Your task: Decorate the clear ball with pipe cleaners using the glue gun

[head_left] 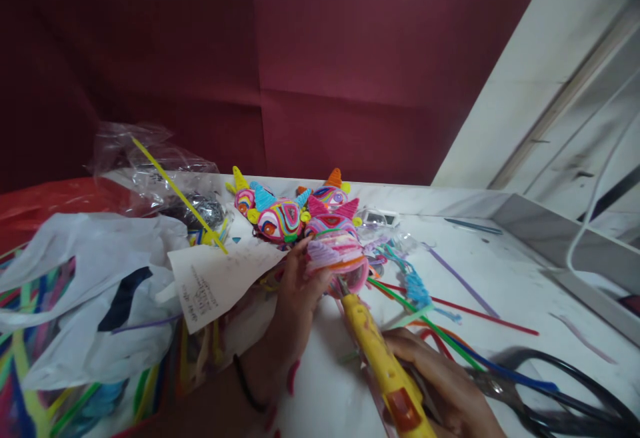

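My left hand [295, 291] grips a pink and orange piece [336, 251] built of coiled pipe cleaners, hollow at the end facing me. In my right hand [440, 378] is a yellow hot glue gun [385, 365], its nozzle at the lower rim of the pink piece; whether it touches I cannot tell. Just behind stands a pink-horned pipe-cleaner animal head [333, 215], partly overlapped by the held piece. Beside it are a blue-horned head [280, 218], an orange-horned head [330, 191] and a yellow-horned one [244, 198].
Black-handled scissors [500, 388] lie at lower right. Loose pipe cleaners, one purple [465, 281] and one red [485, 311], cross the white table [530, 271]. Handwritten paper [220, 285], a white bag [95, 351] and clear plastic [155, 158] crowd the left. Tweezers [473, 226] lie at the back right.
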{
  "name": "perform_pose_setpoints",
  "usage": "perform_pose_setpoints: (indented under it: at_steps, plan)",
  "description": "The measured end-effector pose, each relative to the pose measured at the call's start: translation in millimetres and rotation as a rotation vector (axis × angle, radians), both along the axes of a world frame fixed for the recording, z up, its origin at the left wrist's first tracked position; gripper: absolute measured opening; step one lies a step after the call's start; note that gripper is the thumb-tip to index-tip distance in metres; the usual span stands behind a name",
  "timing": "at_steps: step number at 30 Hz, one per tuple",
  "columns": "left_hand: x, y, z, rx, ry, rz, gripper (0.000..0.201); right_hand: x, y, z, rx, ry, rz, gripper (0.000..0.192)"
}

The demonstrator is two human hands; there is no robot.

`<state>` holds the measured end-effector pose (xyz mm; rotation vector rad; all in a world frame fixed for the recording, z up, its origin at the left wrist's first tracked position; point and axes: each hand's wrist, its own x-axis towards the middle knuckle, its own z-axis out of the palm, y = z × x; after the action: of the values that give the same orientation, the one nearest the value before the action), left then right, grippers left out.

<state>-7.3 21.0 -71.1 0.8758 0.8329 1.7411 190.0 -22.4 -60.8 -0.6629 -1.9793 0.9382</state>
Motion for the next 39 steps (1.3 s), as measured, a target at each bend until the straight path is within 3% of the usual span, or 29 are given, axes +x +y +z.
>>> perform_pose_setpoints:
  at_steps: [6, 39]
  plan:
    - [1.4, -1.7, -0.1, -0.004, 0.013, 0.013, 0.06, -0.2, -1.1, 2.5, 0.008, -0.073, -0.027, 0.014]
    - [1.8, -2.2, 2.1, -0.011, 0.002, 0.009, 0.062, 6.3, 1.1, 1.2, 0.011, -0.122, -0.032, 0.02]
